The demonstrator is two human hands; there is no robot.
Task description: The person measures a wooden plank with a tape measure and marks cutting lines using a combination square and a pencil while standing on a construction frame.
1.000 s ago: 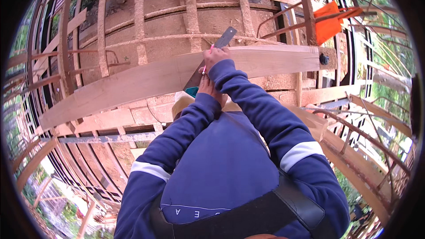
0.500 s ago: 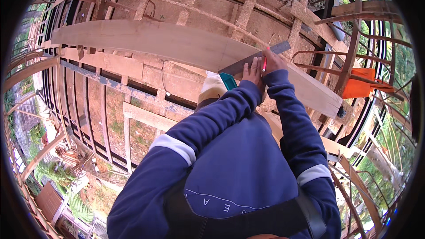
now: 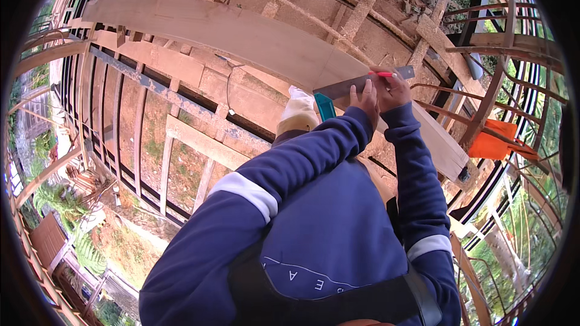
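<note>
A long pale wooden plank (image 3: 254, 36) runs from the far left to the right in front of me. Across its near side lies a try square with a dark metal blade (image 3: 343, 89) and a teal handle (image 3: 325, 106), the handle against the near edge. My left hand (image 3: 366, 104) holds the square down, its fingers spread over the blade. Close beside it, my right hand (image 3: 394, 92) is closed on a red pencil (image 3: 379, 74), which lies sideways above the blade. Part of the right hand's fingers overlaps the blade's far end.
Wooden beams (image 3: 365, 9) form an open frame over bare earth. A rusty-edged metal beam (image 3: 163, 87) crosses at left. Curved reddish bars (image 3: 501, 66) and an orange cloth (image 3: 494, 140) stand at right. Below the square shows my pale shoe or trouser leg (image 3: 297, 111).
In my right hand the pencil has turned from pointing toward me to lying sideways. The left hand's fingers have spread a little on the blade. My view has shifted slightly.
</note>
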